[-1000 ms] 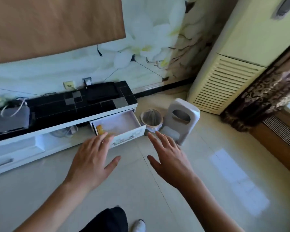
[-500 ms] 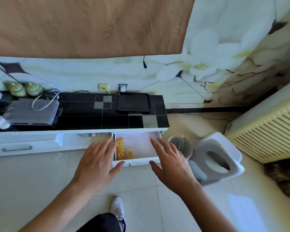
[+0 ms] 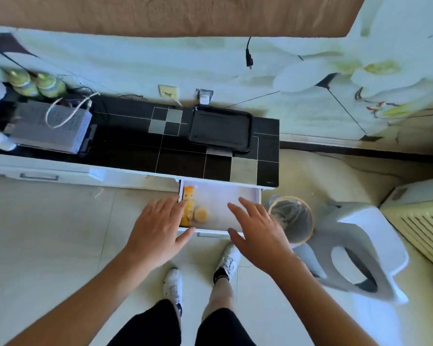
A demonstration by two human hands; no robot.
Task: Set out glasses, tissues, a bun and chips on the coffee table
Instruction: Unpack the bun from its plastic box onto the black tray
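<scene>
I stood over the open drawer [image 3: 235, 203] with both hands spread and released, nothing in either. My left hand [image 3: 158, 233] hovered over the drawer's left front corner, fingers straight and pointing toward the wall, fingertips just over the drawer's left wall. My right hand [image 3: 258, 233] hung over the right half of the drawer's front edge, fingers likewise loose and splayed.

The things I wanted lay in the drawer's left end. The chips [image 3: 187, 208], an orange-yellow packet, lay flat against the left wall with the long axis running from the drawer's front toward its back, partly under my left fingertips as seen from above. The bun [image 3: 201, 215], small, round and pale, sat just beside the packet on its right, near the front edge. The rest of the drawer floor, toward the right wall, showed bare white.

So the move turned on this: both items lay ahead of and below the left hand, far nearer to it than to the right, which hovered well apart from them over the bare end. I judged the left hand best placed for the packet, closing across its short width, while the right would have to cross leftward for the bun. The glasses, the tissues and the coffee table I could not see.
</scene>
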